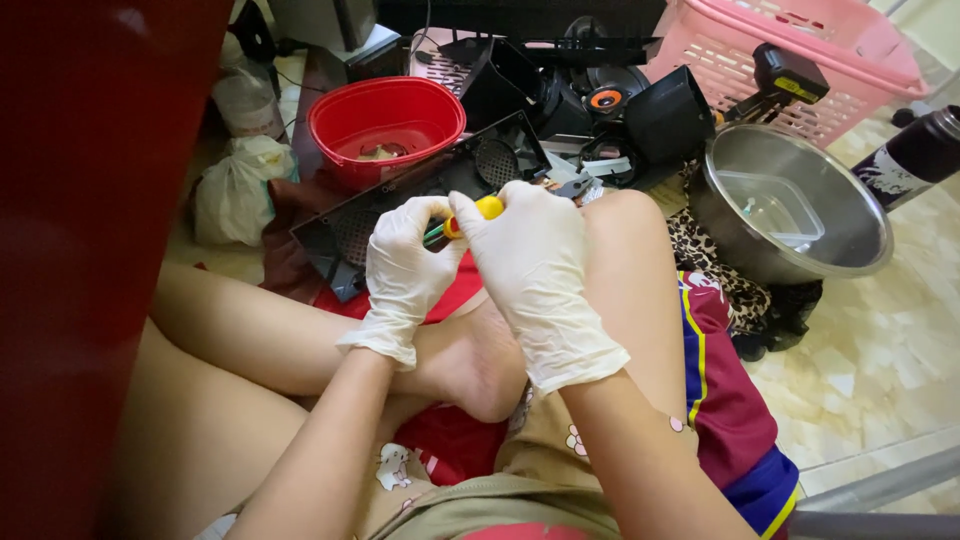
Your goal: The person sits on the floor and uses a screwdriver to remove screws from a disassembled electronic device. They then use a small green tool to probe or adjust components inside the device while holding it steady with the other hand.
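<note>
Both my hands wear white gloves and meet above my raised knee. My right hand [530, 262] grips a screwdriver with a yellow handle [487, 208]. My left hand [402, 262] pinches something small and green at the tool's front end; what it is stays hidden between the fingers. Just beyond the hands lies a black perforated plastic panel [400, 200], tilted against the pile behind it.
A red plastic tub [385, 125] stands behind the panel. Black speaker parts [600, 100] are heaped at the back, with a pink basket [800, 60] beside them. A steel bowl [790, 205] holding a clear container sits right, a dark bottle [915, 155] beyond. A red surface [90, 250] fills the left.
</note>
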